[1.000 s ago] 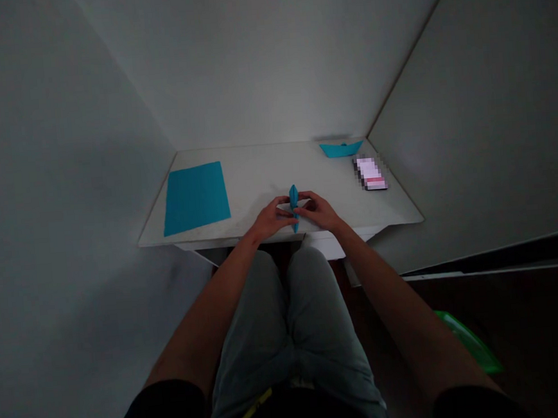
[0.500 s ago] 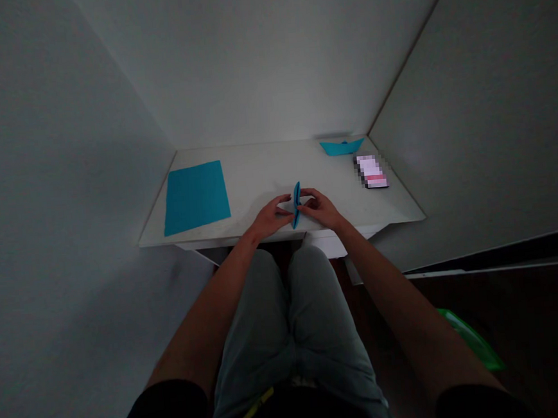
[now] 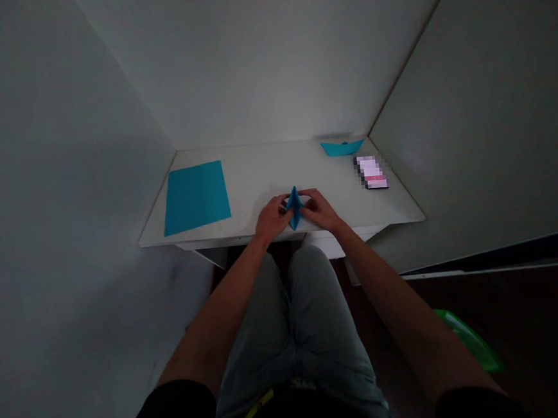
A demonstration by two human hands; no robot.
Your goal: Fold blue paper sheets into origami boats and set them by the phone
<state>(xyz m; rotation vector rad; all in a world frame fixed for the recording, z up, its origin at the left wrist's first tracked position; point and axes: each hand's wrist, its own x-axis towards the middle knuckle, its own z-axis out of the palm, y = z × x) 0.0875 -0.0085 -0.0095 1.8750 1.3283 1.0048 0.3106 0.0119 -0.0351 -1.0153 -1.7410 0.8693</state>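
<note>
Between my hands, near the front edge of the white table (image 3: 261, 172), stands a small folded blue paper (image 3: 295, 209), spread into a narrow diamond with its long axis pointing away from me. My left hand (image 3: 273, 218) grips its left side, the thumb on the near face. On the right side, my right hand (image 3: 321, 210) pinches the paper between thumb and fingers. Some fingertips are hidden behind the folds. A flat blue sheet of paper (image 3: 196, 198) lies to the left of my hands.
At the back right of the table sits a blue paper boat (image 3: 342, 148). A phone (image 3: 371, 172) with a blurred screen lies in front of it. Walls enclose the table at the left, back and right. Something green (image 3: 470, 341) is on the floor at the right.
The folded paper has gone from a thin, nearly closed shape to a wider, opened diamond. My left hand has moved in and closed on its left side; my right hand keeps its hold.
</note>
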